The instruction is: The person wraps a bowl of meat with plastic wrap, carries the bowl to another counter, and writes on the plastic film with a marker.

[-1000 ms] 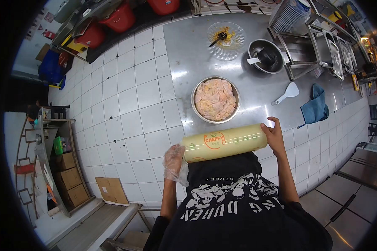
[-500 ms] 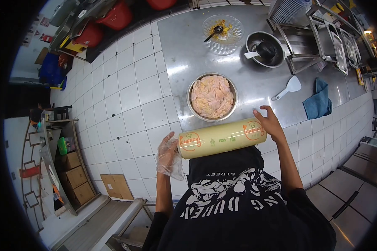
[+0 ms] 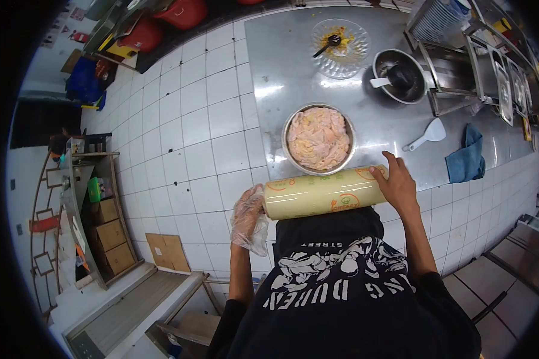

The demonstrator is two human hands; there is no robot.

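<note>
A wide roll of cling film (image 3: pixel 308 197) with orange printed logos lies crosswise in front of my body, at the near edge of the steel table. My left hand (image 3: pixel 247 216), in a loose clear plastic glove, is closed against its left end; the fingertips are partly hidden. At the right end my bare right hand (image 3: pixel 399 186) grips the roll, its thumb on the film and its index finger raised. Just beyond the roll stands a round metal bowl (image 3: pixel 286 143), filled with pale raw chicken pieces (image 3: pixel 318 139).
On the steel table (image 3: pixel 281 66) are a glass plate (image 3: pixel 356 66) with yellow residue and a black spoon (image 3: pixel 326 46), a dark pot (image 3: pixel 423 93), a white spatula (image 3: pixel 434 130) and a blue cloth (image 3: pixel 466 158). A metal rack (image 3: pixel 446 75) stands at right. Cardboard boxes (image 3: pixel 111 233) sit on a left shelf.
The roll has turned about its length, so its printed logos sit in different places. Both hands stay at its ends. The whole view has shifted slightly.
</note>
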